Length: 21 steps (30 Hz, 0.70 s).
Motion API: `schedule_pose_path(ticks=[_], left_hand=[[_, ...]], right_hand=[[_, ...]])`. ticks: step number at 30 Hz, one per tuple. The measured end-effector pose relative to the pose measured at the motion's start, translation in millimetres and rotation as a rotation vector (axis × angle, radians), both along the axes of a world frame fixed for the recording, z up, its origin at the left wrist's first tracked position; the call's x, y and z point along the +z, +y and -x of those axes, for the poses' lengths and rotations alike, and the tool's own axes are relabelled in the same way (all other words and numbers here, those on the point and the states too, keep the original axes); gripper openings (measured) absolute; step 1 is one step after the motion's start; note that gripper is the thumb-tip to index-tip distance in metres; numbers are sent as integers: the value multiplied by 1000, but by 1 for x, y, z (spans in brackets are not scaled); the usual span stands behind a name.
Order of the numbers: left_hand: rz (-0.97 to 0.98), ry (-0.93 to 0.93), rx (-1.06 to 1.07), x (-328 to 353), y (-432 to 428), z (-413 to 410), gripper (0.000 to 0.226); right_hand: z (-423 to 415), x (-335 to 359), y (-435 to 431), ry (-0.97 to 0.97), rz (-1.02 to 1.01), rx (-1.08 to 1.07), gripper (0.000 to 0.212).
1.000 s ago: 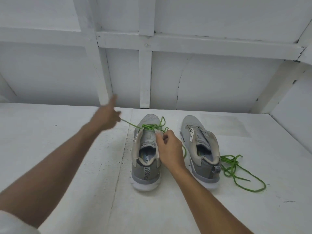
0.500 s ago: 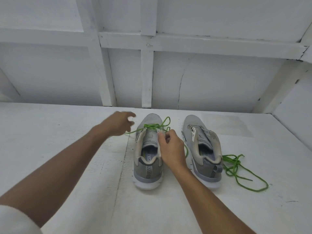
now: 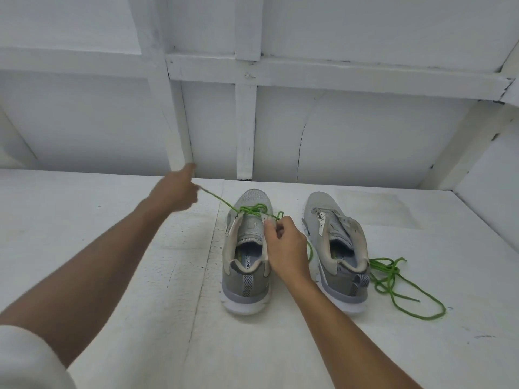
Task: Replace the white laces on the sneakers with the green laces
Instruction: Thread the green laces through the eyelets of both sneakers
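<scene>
Two grey sneakers stand side by side, heels toward me. The left sneaker (image 3: 247, 248) has a green lace (image 3: 250, 210) threaded through its front eyelets. My left hand (image 3: 175, 192) pinches one end of that lace and holds it taut, out to the upper left of the shoe. My right hand (image 3: 286, 248) rests on the shoe's right collar and pinches the lace's other side near the eyelets. The right sneaker (image 3: 334, 248) stands unlaced, its tongue loose. A second green lace (image 3: 393, 279) lies in a loose tangle on the surface to its right.
Everything sits on a white painted surface (image 3: 112, 248). A white wall with wooden battens (image 3: 245, 130) rises just behind the shoes. A slanted white panel (image 3: 488, 197) closes the right side.
My left hand, which had come in close to the shoe half a second ago, has drawn out to the upper left again, pulling the lace taut. My right hand stayed on the shoe.
</scene>
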<state>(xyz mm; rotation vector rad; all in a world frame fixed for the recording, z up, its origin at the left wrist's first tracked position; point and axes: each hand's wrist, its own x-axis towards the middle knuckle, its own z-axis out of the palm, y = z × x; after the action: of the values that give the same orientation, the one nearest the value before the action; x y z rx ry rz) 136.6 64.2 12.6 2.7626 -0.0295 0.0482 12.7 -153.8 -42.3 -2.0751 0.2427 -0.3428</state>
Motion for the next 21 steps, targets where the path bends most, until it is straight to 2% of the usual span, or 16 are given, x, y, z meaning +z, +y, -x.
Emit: schedule_pose_path(ticks=[2,4,6,10,18,21], left_hand=[[48,93,-185,-11,-27,15,62],[-18,123,-291,-26,-51,26,43],[-96,78,-277,-32,-64,32,27],[-132,7,-205,-22,-56,29,24],[-34,36,-126,-7,-43,28,17],[26,42,-127,1,-45,31,22]], right_hand=[[0,0,0,0,-7,2,28],[0,-1,0,-6,-1,3,28],[-1,-1,-1,-5,4,-2,28],[-2,-3,-1,-3,-4,3,29],[-1,-1,-1,5,-17,9,26],[0,2,-3,29,-29,18,26]])
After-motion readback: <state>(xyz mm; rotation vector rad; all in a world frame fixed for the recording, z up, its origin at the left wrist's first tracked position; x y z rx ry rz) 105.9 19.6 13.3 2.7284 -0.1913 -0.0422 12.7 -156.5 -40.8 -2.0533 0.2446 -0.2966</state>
